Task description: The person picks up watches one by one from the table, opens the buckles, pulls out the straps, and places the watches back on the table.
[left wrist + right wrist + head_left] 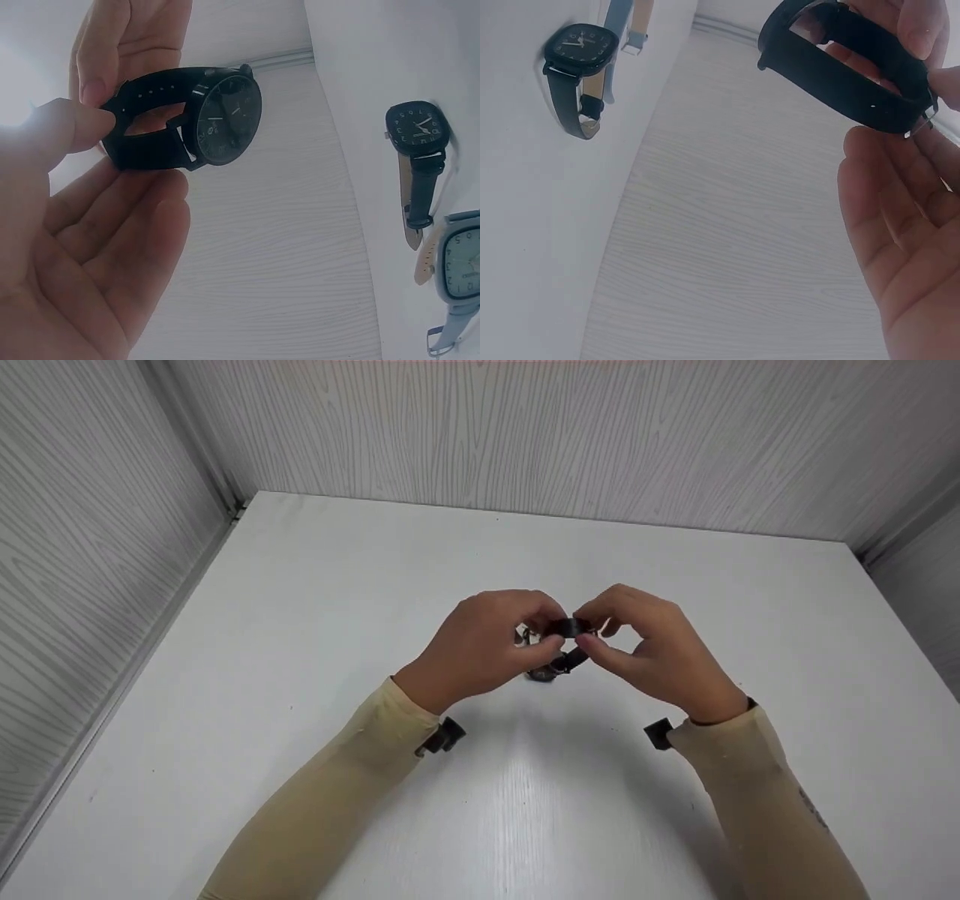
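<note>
Both hands hold a black wristwatch [570,628] up in front of the body, above the table. Its strap is bent into a loop. In the left wrist view the round dark dial [227,120] faces the camera, and the left hand [480,637] pinches the strap's far end between thumb and fingers. From the other side, the right hand [652,649] pinches the same end of the strap. A metal buckle [922,121] shows there in the right wrist view, close to the fingertips. Fingers partly hide where the strap ends meet.
On the white table [360,570] lies a square-faced black watch [418,129] with a dark strap. A pale blue watch [461,262] lies beside it; the hands mostly hide both in the head view. Wood-patterned panels [480,435] stand at the back and sides.
</note>
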`<move>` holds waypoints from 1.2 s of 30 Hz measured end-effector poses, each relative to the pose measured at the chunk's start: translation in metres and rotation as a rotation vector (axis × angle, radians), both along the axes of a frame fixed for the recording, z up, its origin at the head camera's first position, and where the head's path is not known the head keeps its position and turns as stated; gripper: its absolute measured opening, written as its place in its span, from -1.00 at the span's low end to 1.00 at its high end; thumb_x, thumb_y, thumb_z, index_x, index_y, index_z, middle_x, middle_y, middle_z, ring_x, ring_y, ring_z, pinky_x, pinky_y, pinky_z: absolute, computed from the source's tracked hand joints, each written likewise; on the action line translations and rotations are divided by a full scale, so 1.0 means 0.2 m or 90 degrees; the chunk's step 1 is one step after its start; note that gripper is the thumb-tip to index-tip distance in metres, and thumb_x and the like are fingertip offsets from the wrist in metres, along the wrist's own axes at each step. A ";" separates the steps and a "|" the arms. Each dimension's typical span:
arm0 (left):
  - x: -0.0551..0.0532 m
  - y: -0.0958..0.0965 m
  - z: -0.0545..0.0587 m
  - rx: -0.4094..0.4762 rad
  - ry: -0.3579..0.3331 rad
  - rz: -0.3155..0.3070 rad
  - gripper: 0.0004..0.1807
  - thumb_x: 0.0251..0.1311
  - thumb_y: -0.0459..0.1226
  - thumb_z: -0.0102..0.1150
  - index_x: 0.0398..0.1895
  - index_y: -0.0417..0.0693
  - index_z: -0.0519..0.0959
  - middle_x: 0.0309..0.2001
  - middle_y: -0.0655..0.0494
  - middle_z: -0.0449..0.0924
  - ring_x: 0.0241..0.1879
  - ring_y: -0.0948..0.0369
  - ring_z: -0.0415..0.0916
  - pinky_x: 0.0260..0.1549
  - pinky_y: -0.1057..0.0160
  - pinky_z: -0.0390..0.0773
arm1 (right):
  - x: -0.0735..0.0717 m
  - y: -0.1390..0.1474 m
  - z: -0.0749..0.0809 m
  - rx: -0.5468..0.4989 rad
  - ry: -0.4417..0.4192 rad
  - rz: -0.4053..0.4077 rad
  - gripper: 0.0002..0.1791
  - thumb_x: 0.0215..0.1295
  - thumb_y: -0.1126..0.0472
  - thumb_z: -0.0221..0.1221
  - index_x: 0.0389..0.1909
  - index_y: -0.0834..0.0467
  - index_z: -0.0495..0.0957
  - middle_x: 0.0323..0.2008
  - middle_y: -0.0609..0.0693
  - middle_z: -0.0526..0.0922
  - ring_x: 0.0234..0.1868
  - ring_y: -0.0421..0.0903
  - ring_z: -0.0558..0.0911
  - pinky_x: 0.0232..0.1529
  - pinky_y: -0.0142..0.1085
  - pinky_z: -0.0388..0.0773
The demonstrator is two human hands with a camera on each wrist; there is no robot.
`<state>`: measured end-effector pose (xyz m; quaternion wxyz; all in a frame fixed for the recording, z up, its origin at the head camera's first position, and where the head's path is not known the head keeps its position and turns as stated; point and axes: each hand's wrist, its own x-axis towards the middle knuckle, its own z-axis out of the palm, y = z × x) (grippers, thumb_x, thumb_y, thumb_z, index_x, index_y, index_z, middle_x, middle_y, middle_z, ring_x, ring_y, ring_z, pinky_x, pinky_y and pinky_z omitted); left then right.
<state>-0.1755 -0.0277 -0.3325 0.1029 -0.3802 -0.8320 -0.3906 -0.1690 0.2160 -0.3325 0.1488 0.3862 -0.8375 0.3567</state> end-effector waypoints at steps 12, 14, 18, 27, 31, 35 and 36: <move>0.01 0.01 -0.01 -0.008 -0.005 -0.041 -0.84 0.34 -0.26 0.23 -0.06 0.04 0.67 -0.22 0.32 0.67 -0.25 0.43 0.58 -0.17 0.34 0.57 | -0.01 0.00 -0.02 -0.058 -0.025 0.064 -0.76 0.21 0.48 0.31 -0.16 0.15 0.63 -0.25 -0.04 0.70 -0.23 -0.20 0.61 -0.12 -0.35 0.56; 0.01 0.01 -0.01 -0.008 -0.001 -0.044 -0.83 0.34 -0.26 0.22 -0.06 0.05 0.67 -0.23 0.33 0.67 -0.26 0.46 0.56 -0.18 0.36 0.56 | -0.01 0.01 -0.02 -0.062 -0.031 0.063 -0.78 0.22 0.46 0.31 -0.17 0.14 0.63 -0.26 -0.02 0.70 -0.25 -0.20 0.61 -0.14 -0.36 0.57; 0.01 0.01 -0.01 -0.004 0.008 -0.049 -0.81 0.33 -0.28 0.20 -0.04 0.07 0.67 -0.27 0.32 0.66 -0.29 0.46 0.54 -0.24 0.36 0.55 | -0.01 0.02 -0.01 -0.069 -0.053 0.054 -0.81 0.25 0.45 0.29 -0.17 0.16 0.63 -0.27 -0.01 0.71 -0.27 -0.17 0.62 -0.17 -0.37 0.58; 0.00 0.01 0.00 -0.009 -0.039 -0.039 -0.78 0.33 -0.24 0.25 0.02 0.06 0.66 -0.31 0.33 0.68 -0.31 0.49 0.56 -0.25 0.32 0.55 | -0.02 0.03 -0.02 -0.104 -0.103 0.034 -0.84 0.33 0.46 0.27 -0.13 0.22 0.63 -0.23 -0.03 0.71 -0.27 -0.14 0.66 -0.16 -0.35 0.61; 0.00 0.01 -0.01 -0.022 -0.058 -0.028 -0.83 0.32 -0.21 0.28 -0.06 0.05 0.67 -0.31 0.34 0.68 -0.30 0.47 0.56 -0.27 0.31 0.55 | -0.02 0.03 -0.02 -0.117 -0.128 0.035 -0.86 0.36 0.44 0.27 -0.11 0.23 0.65 -0.20 -0.03 0.72 -0.24 -0.11 0.69 -0.12 -0.34 0.62; 0.00 0.02 -0.01 -0.026 -0.059 -0.025 -0.88 0.33 -0.17 0.30 -0.14 0.05 0.68 -0.31 0.34 0.68 -0.30 0.46 0.57 -0.26 0.32 0.56 | -0.02 0.02 -0.02 -0.112 -0.142 0.042 -0.84 0.38 0.43 0.27 -0.08 0.21 0.66 -0.18 -0.02 0.73 -0.25 -0.11 0.70 -0.14 -0.35 0.61; 0.00 0.02 -0.01 -0.024 -0.060 -0.025 -0.88 0.34 -0.16 0.31 -0.14 0.05 0.68 -0.31 0.35 0.68 -0.31 0.47 0.57 -0.26 0.32 0.56 | -0.02 0.02 -0.02 -0.108 -0.142 0.043 -0.84 0.38 0.42 0.27 -0.08 0.20 0.66 -0.18 -0.03 0.73 -0.25 -0.12 0.70 -0.14 -0.35 0.61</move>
